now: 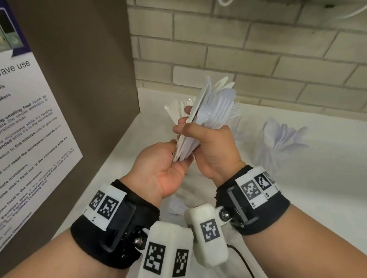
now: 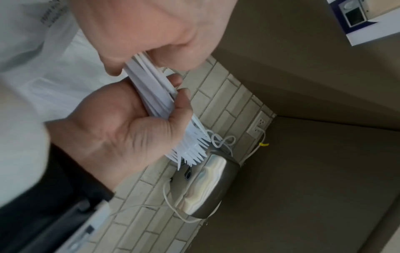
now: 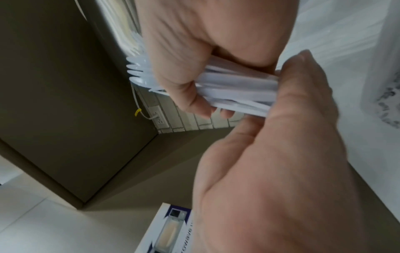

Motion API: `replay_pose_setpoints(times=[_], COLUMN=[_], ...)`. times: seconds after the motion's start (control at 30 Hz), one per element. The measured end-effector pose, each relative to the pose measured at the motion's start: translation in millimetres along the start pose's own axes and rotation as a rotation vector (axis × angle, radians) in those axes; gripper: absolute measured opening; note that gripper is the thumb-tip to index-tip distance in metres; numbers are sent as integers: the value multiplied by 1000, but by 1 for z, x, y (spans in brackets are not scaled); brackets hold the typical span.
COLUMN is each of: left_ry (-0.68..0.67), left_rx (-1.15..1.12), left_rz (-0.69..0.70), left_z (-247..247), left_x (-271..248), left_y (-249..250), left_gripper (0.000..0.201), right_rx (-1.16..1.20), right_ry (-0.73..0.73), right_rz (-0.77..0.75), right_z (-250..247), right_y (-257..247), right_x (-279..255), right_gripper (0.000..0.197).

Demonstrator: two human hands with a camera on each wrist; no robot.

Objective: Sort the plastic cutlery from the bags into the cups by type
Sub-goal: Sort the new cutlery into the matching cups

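Note:
I hold a bundle of white plastic cutlery (image 1: 211, 113) upright over the white counter (image 1: 311, 184), forks and spoons mixed, heads up. My right hand (image 1: 199, 135) grips the bundle round its middle. My left hand (image 1: 175, 154) pinches the handle ends below. In the left wrist view the fork tines (image 2: 190, 152) stick out past the right hand (image 2: 121, 126). The right wrist view has the left hand (image 3: 281, 154) against the handle ends (image 3: 244, 92). Behind the bundle a clear cup holds knives (image 1: 174, 111). A second clear cup with spoons (image 1: 280, 138) stands to the right.
A brown panel with a microwave-use poster (image 1: 25, 128) closes the left side. Tiled wall (image 1: 259, 57) runs along the back, with a steel appliance (image 2: 205, 184) and white cables mounted on it. A thin plastic bag (image 1: 178, 206) lies under my wrists.

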State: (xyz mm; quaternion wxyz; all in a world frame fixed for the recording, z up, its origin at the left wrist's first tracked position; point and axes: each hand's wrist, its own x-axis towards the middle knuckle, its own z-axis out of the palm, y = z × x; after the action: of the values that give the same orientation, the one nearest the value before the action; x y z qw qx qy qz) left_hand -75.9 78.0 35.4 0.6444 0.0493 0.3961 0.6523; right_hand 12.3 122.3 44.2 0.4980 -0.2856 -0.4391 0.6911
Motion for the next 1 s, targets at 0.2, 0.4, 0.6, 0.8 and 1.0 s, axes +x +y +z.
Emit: replay_pose_setpoints(times=[0.2,0.4,0.6,0.8,1.0], left_ry=[-2,-149,-461,-310,-143], left_rx=[428,705,800,595,675], left_rz=[123,367,515,657,757], left_z=[-8,-14,-8,-4,2], left_x=[-8,-19,-16,-13,-10], left_y=[8,21,29,17,19], left_gripper=[62,110,139,104,72], right_rx=[-123,-228,-564,-644,-644], right_ry=[-46,-92,-330,-456,-377], right_rz=[-95,-86,76,155,162], right_z=[-5,-10,-9,1,4], right_y=[-11,-22,-9,-7,3], right_x=[-3,-7,-14,-26,-25], right_gripper=[18,21,8,25,19])
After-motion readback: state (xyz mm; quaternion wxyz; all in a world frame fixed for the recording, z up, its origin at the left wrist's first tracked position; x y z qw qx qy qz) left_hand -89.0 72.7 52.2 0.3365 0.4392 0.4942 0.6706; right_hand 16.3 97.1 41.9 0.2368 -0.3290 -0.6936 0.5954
